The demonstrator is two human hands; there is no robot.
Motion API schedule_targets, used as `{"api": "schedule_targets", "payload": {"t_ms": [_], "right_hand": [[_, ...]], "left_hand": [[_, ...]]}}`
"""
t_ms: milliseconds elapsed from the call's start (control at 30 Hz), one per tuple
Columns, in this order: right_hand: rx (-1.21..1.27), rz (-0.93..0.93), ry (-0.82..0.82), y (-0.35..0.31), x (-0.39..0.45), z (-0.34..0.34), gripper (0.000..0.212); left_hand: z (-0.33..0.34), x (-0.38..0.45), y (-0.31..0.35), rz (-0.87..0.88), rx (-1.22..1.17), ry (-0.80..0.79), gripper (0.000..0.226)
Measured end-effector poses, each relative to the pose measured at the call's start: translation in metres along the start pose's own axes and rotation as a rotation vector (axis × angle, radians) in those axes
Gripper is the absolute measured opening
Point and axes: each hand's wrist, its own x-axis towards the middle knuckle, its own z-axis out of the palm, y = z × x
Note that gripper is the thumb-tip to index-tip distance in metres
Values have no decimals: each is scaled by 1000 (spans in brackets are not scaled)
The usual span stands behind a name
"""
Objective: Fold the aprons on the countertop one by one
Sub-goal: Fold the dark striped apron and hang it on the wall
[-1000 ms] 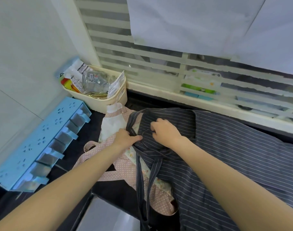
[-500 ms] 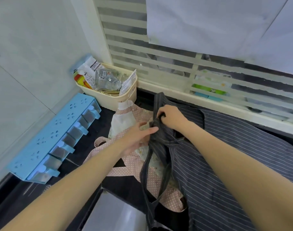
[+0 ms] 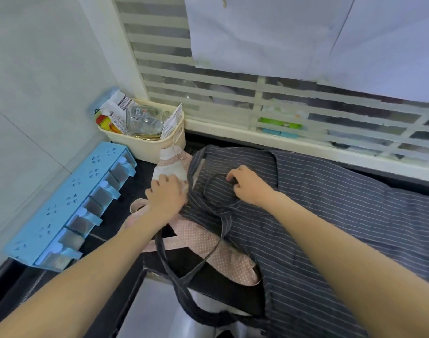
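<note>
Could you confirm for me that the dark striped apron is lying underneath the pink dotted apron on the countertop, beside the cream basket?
Not quite: the head view shows the dark striped apron lying on top of the pink dotted apron, not underneath it. The rest holds: both are on the countertop, with the cream basket beside them.

Left hemmed in — spice rack (image 3: pixel 69 206), basket (image 3: pixel 150 145); the countertop's (image 3: pixel 391 176) right seems open.
</note>
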Motion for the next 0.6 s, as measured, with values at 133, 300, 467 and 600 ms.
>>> {"api": "schedule_targets", "payload": {"t_ms": [133, 300, 467, 600], "right_hand": [[-69, 138, -54, 34, -41, -6, 32], [-185, 271, -297, 53, -98, -1, 32], [-31, 315, -279, 79, -173, 20, 26], [-118, 253, -320, 107, -245, 45, 26]], "left_hand": [[22, -34, 51, 584, -75, 4, 32], [46, -92, 89, 972, 46, -227, 27], [82, -156, 90, 841, 38, -445, 9], [119, -209, 87, 725, 81, -437, 18]]}}
